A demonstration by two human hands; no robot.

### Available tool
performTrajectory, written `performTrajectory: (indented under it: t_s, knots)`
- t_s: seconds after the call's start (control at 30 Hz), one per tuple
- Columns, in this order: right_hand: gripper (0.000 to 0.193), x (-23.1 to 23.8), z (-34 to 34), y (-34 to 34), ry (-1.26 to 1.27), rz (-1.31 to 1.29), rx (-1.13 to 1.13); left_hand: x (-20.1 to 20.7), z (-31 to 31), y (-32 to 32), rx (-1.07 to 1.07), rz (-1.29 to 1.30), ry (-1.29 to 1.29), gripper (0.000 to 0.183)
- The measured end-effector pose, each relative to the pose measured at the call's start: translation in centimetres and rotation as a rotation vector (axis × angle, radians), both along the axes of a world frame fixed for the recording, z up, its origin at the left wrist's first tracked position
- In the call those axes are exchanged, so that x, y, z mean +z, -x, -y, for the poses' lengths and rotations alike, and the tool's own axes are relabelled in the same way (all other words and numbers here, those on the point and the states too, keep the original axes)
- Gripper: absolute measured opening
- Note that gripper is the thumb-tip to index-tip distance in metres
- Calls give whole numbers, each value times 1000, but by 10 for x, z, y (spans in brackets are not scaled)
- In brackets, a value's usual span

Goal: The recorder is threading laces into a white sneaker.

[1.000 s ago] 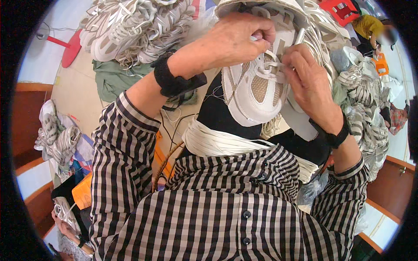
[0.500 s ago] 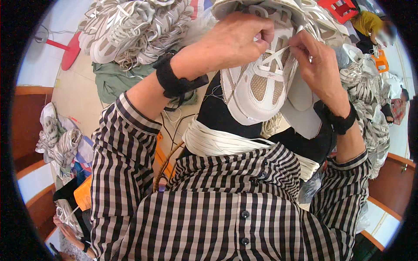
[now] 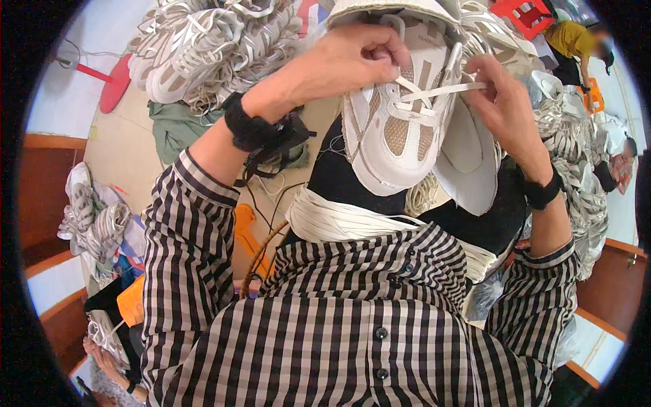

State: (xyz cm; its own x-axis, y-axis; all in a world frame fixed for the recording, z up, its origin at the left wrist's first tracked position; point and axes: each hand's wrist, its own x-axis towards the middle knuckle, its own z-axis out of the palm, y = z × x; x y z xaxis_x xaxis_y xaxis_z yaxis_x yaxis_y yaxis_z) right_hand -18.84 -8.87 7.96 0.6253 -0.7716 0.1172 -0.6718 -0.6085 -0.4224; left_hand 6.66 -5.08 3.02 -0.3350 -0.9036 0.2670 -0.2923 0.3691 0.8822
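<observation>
Floor [image 3: 115, 146]: big pile of pale shoe uppers [image 3: 203, 51] beyond the lap's far-left corner, green cloth [image 3: 169, 132] at its near edge. Black-clad lap [image 3: 327, 166] carries the work. Shoe upper [image 3: 380, 163] sits across the lap's far edge, toe toward the wearer, toe end tilted down. Pale curved flap [image 3: 478, 173] hangs just right of it; can't tell if it's joined. White lace bundle [image 3: 342, 220] lies along the lap's near edge, by the wearer's waist.

Right hand [image 3: 507, 108]: finger and thumb clamped on the lace [image 3: 458, 89], which runs taut off the eyelets to the right. Left hand [image 3: 359, 57]: fingertips together at the left eyelet row; what's pinched there is hidden.

Step, my read: lacing, drawing a pass snug. Lower crossing is in near the toe; upper eyelets look unfinished, though the left hand blocks part. Next move calls for the left steadying that eyelet edge, even pull on the right, lace flat and untwisted.
</observation>
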Motion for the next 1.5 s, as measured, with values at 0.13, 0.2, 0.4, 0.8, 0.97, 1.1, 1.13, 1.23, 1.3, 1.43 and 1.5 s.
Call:
performTrajectory:
  t_s: [0.13, 0.2, 0.4, 0.8, 0.97, 1.1, 1.13, 1.23, 1.3, 1.43, 1.5]
  knots:
    - [19, -10, 6, 23, 487, -21, 78, -1, -16, -10, 59, 38, 69, 17]
    - [17, -12, 11, 41, 507, -26, 21, -2, -24, -21, 81, 200, 0, 18]
    - [17, -10, 24, 105, 609, -282, -247, -11, -37, -57, 266, 344, 23, 20]
    - [29, -16, 40, 298, 614, -379, -371, -16, -62, -158, 597, 1151, 399, 18]
    - [37, -18, 35, 410, 402, -572, -732, -23, -72, -259, 782, 1277, 158, 21]
    - [41, -2, 5, 515, 708, -588, -630, -4, -100, -359, 783, 1357, 111, 22]
    - [40, 7, -6, 539, 632, -567, -731, -1, -114, -379, 709, 1368, 404, 23]
    - [36, 33, -41, 593, 710, -689, -824, 25, -134, -440, 1018, 1366, -71, 24]
    - [34, 51, -64, 615, 731, -708, -882, 49, -154, -471, 923, 1488, -86, 17]
    - [30, 82, -104, 637, 765, -755, -1008, 80, -189, -499, 1292, 1191, -269, 4]
    - [28, 94, -120, 644, 811, -724, -931, 98, -207, -501, 1077, 1655, 4, 4]
